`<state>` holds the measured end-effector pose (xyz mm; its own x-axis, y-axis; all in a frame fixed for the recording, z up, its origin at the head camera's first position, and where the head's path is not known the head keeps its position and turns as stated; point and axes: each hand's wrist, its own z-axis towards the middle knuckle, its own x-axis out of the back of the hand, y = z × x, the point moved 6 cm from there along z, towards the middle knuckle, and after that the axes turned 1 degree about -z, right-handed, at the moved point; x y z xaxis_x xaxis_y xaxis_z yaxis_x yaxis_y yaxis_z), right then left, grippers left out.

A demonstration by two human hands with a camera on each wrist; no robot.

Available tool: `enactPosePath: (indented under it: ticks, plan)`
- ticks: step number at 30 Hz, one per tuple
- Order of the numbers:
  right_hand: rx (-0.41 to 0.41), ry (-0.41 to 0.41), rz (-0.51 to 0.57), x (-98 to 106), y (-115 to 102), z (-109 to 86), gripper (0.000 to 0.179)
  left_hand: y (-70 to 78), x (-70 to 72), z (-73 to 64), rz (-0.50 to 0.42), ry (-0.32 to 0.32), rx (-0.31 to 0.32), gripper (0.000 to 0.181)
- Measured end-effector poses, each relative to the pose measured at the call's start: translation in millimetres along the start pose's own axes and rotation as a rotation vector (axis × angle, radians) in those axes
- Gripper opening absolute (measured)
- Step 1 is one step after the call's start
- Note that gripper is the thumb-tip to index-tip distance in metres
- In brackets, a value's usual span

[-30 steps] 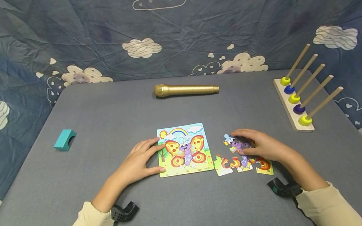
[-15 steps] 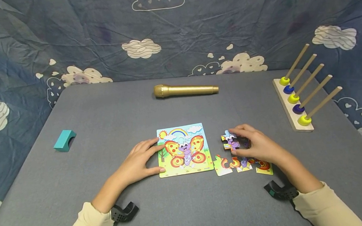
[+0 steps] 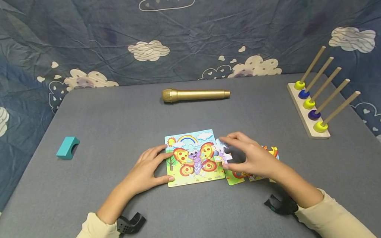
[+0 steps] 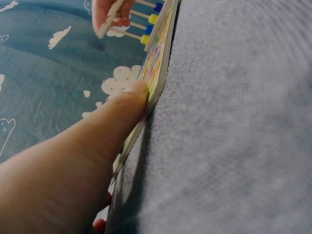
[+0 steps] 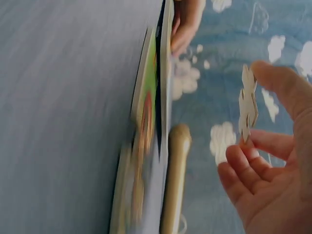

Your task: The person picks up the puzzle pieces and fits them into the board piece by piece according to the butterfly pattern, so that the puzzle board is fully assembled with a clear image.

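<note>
A dark blue cloth printed with pale clouds is hanging behind a grey table, filling the top of the frame. At middle left, a teal block is sitting well apart from the hands, probably to leave them room. Nearer the centre, the left hand is resting with fingers loosely extended and spread along the left edge of a picture board, seemingly steadying it. The board is lying flat, its butterfly facing up. Above it, a gold microphone is lying crosswise. Just right of centre, the right hand is pinching a puzzle piece between thumb and fingertips; in the right wrist view it is hanging clear of the surface. Holding it by the edges is likely suiting something so thin. Loose pieces are lying beside the board, presumably for easy reach. At far right, a wooden peg stand is standing out of the way.
</note>
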<state>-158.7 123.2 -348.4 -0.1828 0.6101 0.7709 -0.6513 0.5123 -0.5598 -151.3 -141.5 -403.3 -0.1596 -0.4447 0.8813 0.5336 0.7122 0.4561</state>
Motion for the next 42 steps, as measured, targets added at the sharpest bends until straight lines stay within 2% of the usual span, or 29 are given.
enactPosePath:
  ticks: [3,9,16,21,29,32,36,42]
  plan:
    - [0.026,0.007,0.008,-11,-8,8.7,0.065,0.8,-0.2,0.2,0.005,0.005,-0.007,0.067]
    - [-0.029,-0.015,0.005,-37,-9,23.1,0.064,2.5,-1.1,1.5,0.034,0.014,-0.014,0.064]
    - [-0.057,-0.038,-0.091,-58,-5,36.6,0.066,3.5,-4.5,4.2,0.058,0.039,0.001,0.06]
    - [-0.053,-0.065,-0.148,-66,-4,42.3,0.064,8.3,-5.7,6.1,0.047,0.067,-0.01,0.059]
    - [-0.051,-0.094,-0.209,-71,-5,46.5,0.062,23.6,-11.1,8.3,0.062,0.049,-0.167,0.052]
    - [-0.069,-0.103,-0.226,-73,-6,48.0,0.062,26.2,-13.2,8.3,0.086,0.035,-0.198,0.05]
    - [-0.092,-0.109,-0.239,-73,-7,49.7,0.06,27.5,-13.9,8.7,0.088,0.028,-0.205,0.049]
    - [-0.099,-0.139,-0.221,-73,-8,49.9,0.062,27.8,-13.8,9.1,0.063,0.007,-0.19,0.056]
